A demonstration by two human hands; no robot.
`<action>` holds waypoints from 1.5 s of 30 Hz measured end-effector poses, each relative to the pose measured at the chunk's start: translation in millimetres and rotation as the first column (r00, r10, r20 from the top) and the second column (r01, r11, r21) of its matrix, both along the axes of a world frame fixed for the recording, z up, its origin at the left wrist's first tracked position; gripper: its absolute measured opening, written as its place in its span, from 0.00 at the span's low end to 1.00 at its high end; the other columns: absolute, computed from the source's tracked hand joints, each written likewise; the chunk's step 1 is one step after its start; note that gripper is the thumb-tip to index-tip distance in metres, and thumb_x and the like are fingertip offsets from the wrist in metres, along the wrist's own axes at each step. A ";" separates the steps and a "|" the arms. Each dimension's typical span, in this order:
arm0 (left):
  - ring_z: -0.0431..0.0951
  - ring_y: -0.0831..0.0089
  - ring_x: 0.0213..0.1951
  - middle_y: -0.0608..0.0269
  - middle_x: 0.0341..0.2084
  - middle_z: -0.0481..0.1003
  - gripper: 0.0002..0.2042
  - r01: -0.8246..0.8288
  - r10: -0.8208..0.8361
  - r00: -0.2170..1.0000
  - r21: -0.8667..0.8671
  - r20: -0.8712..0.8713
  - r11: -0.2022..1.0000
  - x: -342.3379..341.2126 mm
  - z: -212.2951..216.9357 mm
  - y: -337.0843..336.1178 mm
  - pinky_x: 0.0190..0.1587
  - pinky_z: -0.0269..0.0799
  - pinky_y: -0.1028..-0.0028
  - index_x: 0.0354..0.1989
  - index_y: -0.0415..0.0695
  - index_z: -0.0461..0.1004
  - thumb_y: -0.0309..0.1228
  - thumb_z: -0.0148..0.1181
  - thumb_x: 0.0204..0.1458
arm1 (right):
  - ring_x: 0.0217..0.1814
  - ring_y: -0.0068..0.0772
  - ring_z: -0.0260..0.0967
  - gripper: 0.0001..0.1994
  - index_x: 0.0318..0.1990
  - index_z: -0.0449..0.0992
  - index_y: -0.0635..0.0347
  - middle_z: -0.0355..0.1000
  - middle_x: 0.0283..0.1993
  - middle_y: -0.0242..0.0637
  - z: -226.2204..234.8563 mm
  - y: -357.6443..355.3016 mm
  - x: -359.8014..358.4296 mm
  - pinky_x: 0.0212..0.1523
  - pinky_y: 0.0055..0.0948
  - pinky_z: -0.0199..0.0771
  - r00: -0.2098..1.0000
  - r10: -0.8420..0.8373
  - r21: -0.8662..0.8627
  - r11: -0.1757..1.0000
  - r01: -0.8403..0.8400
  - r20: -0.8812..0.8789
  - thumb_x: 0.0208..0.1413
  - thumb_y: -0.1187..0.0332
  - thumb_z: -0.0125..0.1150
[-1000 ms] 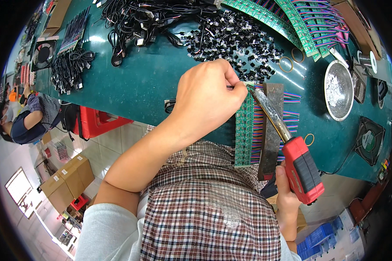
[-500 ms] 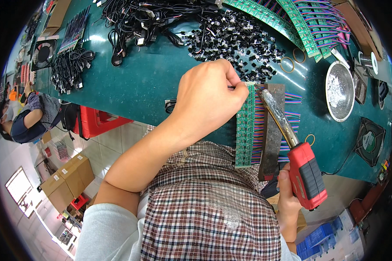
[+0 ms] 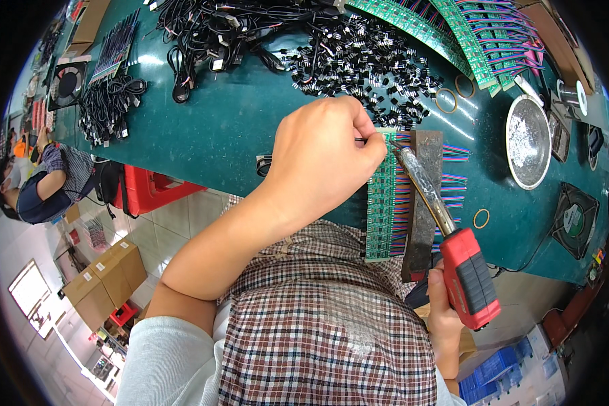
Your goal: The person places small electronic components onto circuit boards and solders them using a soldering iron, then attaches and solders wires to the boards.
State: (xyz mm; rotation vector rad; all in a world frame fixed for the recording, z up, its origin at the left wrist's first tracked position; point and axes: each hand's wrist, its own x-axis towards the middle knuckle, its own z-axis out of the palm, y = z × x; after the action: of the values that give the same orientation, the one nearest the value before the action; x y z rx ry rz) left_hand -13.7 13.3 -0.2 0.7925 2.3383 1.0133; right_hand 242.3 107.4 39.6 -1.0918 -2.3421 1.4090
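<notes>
Green covers the worktop (image 3: 203, 135), whose front edge slants from above a red stool (image 3: 142, 193) at the left down to the lower right. Near its left end lies a bundle of black cables (image 3: 111, 105); a wide stretch of surface runs from there to the left hand (image 3: 321, 152). Back of the hand up, fingers curled, its grip is pressed together — thumb and forefinger pinching a thin dark lead (image 3: 361, 140) by the far end of the green circuit-board panel (image 3: 380, 210). That panel's near end reaches the checked apron (image 3: 304, 325); a dark bar (image 3: 423, 203) lies across its coloured wires (image 3: 457, 150). The soldering gun (image 3: 468, 277) tilts up and left, tip near the left fingertips — contact I cannot tell. Thumb along the handle, the right hand (image 3: 443, 311) wraps its grip around it. Farther right, a metal bowl (image 3: 538, 162) and a black fan (image 3: 575, 220) bound the room.
</notes>
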 end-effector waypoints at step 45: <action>0.81 0.69 0.26 0.56 0.22 0.79 0.09 -0.015 0.016 0.998 0.010 -0.060 1.000 3.8 -5.0 6.9 0.33 0.77 0.70 0.27 0.38 0.79 0.31 0.69 0.46 | 0.25 0.20 0.65 0.11 0.47 0.75 0.67 0.72 0.33 0.35 -12.2 13.9 14.4 0.25 0.22 0.65 0.991 0.123 0.110 0.987 -0.116 -0.061 0.58 0.77 0.65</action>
State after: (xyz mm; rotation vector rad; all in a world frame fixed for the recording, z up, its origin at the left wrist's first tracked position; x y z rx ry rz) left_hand -9.9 20.1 -5.2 0.8205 2.3948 1.0217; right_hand 256.8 121.3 27.4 -0.8752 -2.4392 1.3201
